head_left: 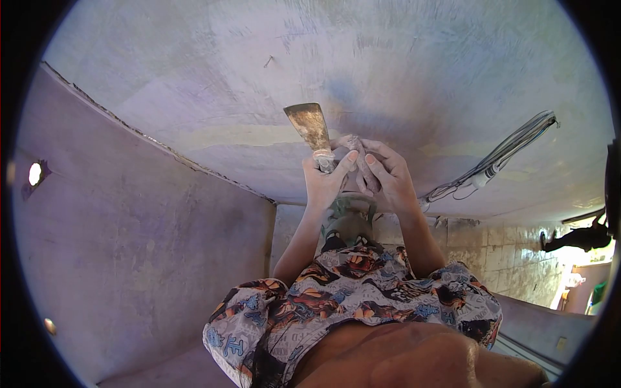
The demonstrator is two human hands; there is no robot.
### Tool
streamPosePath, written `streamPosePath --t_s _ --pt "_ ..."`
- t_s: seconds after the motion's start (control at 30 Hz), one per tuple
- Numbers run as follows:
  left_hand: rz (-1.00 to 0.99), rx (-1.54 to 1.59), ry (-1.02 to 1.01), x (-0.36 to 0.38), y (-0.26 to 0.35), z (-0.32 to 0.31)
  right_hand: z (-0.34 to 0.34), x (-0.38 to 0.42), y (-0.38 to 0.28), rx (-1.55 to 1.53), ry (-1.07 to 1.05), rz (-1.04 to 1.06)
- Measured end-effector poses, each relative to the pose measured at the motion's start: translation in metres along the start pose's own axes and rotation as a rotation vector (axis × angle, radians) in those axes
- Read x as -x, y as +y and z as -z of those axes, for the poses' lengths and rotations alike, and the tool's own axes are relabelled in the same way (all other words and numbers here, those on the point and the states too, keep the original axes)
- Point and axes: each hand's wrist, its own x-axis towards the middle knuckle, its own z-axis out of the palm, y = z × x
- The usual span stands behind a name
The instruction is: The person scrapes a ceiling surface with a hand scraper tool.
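My left hand (pixel 321 182) is closed around the handle of a putty knife (pixel 309 124). Its wide, stained blade points up and away from me. My right hand (pixel 393 173) is close beside it, fingers bent and thumb turned inward. Between both hands is a greyish, dusty strip (pixel 366 176) of a kind I cannot make out. The thumbs nearly meet over it, and the right fingers curl round its upper end. Below the hands, a greenish object (pixel 349 208) is partly hidden.
A bundle of loose cables (pixel 501 155) sticks out at the right of the pale plastered surface (pixel 213 84). A small nail-like piece (pixel 268 61) juts from it. On the left is a purplish wall (pixel 162 239) with a light (pixel 35 173). A dark figure of a person (pixel 582 238) shows far right.
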Motion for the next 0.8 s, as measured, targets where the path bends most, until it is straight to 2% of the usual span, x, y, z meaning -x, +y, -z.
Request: streamPosePath --t_s 0.3,0.47,0.57,0.63,0.77,0.8 --pt "-0.063 -0.106 -0.123 0.002 -0.006 0.005 0.008 0.007 0.009 0.183 0.044 0.026" --pt "-0.012 -0.045 -0.123 0.005 -0.019 0.015 0.011 0.012 0.008 0.306 0.042 -0.012" --pt "-0.029 0.023 -0.061 0.005 -0.015 0.026 0.024 0.007 0.012 0.395 0.073 0.061" --pt "-0.096 0.054 -0.015 -0.002 -0.021 0.040 0.034 -0.005 0.003 0.845 0.092 0.460" --pt "-0.299 0.128 0.070 -0.029 -0.012 0.063 0.024 -0.017 -0.049 0.978 0.101 0.508" --pt "-0.300 0.137 0.068 -0.037 -0.007 0.065 0.019 -0.022 -0.062 1.029 0.110 0.529"
